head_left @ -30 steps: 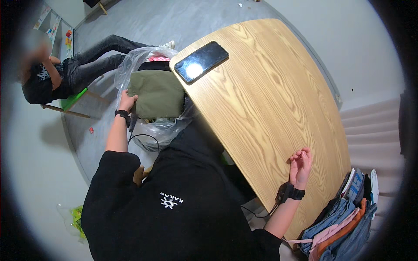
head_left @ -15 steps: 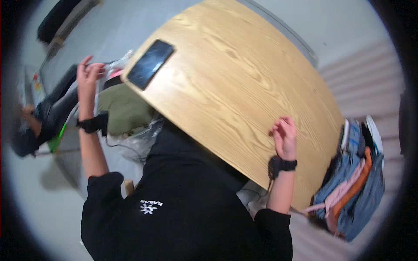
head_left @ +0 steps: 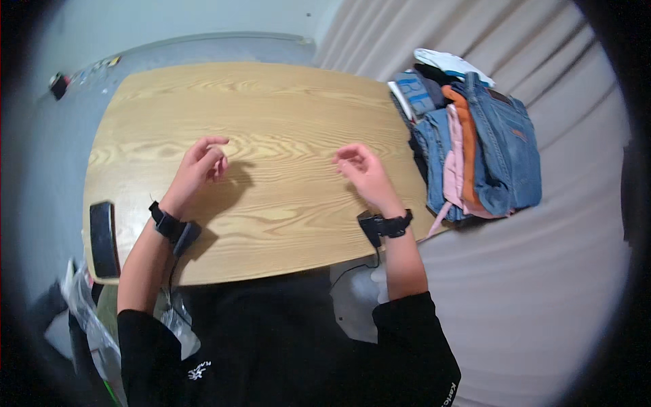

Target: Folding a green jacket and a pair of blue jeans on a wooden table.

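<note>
- Evidently, the black phone (head_left: 104,239) lies by the near left corner of the table (head_left: 285,108), its long axis along the left edge; a careless sweep of the left forearm (head_left: 139,278) could knock it off.
- The left hand (head_left: 201,163) is over the tabletop, fingers loosely curled, grasping nothing.
- The right hand (head_left: 366,176), also unladen, has half-bent fingers pointing leftward.
- The pile of folded clothes (head_left: 468,146) sits at the right edge, long axis running roughly far to near along it. It seems to overhang, so a push might topple it; the pink strap (head_left: 439,217), trailing toward the near right corner, could snag.
</note>
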`<action>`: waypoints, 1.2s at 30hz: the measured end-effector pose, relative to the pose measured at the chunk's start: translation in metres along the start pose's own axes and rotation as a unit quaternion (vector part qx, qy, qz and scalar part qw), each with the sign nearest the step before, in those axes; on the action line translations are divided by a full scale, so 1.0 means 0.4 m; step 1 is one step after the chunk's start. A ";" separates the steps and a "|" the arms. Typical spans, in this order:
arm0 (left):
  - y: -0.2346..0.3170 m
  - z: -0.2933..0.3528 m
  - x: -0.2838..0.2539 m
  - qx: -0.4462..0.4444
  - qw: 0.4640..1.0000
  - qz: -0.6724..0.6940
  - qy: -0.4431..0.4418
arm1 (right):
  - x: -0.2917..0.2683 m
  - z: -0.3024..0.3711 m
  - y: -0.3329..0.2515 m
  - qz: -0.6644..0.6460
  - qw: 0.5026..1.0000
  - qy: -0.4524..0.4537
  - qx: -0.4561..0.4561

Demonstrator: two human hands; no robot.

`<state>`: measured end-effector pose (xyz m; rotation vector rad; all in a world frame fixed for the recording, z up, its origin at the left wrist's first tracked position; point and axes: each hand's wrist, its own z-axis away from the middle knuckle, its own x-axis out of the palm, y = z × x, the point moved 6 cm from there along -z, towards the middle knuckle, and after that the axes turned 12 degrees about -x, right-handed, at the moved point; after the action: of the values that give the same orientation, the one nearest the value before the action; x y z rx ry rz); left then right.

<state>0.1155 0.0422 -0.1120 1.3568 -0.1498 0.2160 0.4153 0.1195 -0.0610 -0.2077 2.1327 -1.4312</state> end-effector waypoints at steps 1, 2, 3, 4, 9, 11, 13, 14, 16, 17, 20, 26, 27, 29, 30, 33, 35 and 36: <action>-0.026 -0.022 -0.003 -0.009 1.000 -0.006 0.002 | -0.060 0.003 -0.048 0.085 0.995 0.032 -0.032; -0.050 -0.029 -0.008 -0.021 1.000 -0.011 0.008 | -0.113 0.014 -0.105 0.167 0.982 0.059 -0.062; -0.062 -0.037 -0.004 -0.017 1.000 -0.010 -0.005 | -0.171 0.032 -0.161 0.233 0.964 0.099 -0.086; -0.069 -0.040 -0.008 0.005 0.999 -0.033 -0.009 | -0.215 0.045 -0.216 0.293 0.940 0.134 -0.110; -0.079 -0.029 -0.018 0.049 0.990 -0.133 -0.002 | -0.383 0.114 -0.389 0.567 0.774 0.266 -0.090; -0.070 -0.019 -0.010 0.077 0.981 -0.179 0.002 | -0.434 0.121 -0.397 0.670 0.702 0.241 -0.033; -0.060 -0.016 -0.007 0.105 0.969 -0.224 0.008 | -0.475 0.116 -0.383 0.725 0.645 0.240 -0.023; -0.058 -0.012 -0.009 0.120 0.957 -0.262 0.011 | -0.486 0.101 -0.366 0.772 0.589 0.236 -0.015; -0.056 -0.003 0.002 0.133 0.947 -0.294 0.008 | -0.525 0.082 -0.337 0.766 0.593 0.242 0.050; -0.050 -0.003 0.002 0.106 0.950 -0.294 0.001 | -0.543 0.074 -0.321 0.753 0.599 0.248 0.113; -0.057 -0.002 -0.003 0.071 0.959 -0.274 -0.007 | -0.556 0.057 -0.325 0.736 0.607 0.259 0.149; -0.065 -0.001 -0.014 0.062 0.967 -0.247 -0.014 | -0.617 0.083 -0.366 0.680 0.627 0.353 0.141; -0.063 0.000 -0.011 0.065 0.966 -0.250 -0.016 | -0.635 0.092 -0.366 0.681 0.626 0.353 0.140; -0.062 0.000 -0.007 0.068 0.965 -0.251 -0.018 | -0.684 0.129 -0.372 0.654 0.635 0.408 0.057; -0.062 0.000 -0.006 0.070 0.964 -0.254 -0.017 | -0.714 0.150 -0.371 0.620 0.645 0.447 0.009; -0.061 -0.001 -0.005 0.071 0.962 -0.262 -0.013 | -0.766 0.182 -0.377 0.554 0.677 0.482 -0.042; -0.066 -0.007 -0.009 0.074 0.961 -0.268 -0.017 | -0.734 0.181 -0.392 0.561 0.689 0.457 -0.034; -0.067 -0.007 -0.014 0.075 0.959 -0.274 -0.016 | -0.678 0.154 -0.399 0.595 0.692 0.409 0.009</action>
<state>0.1165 0.0393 -0.1392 1.5004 0.2226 -0.2673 0.6457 0.1173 0.1620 1.8025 1.9864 -0.6810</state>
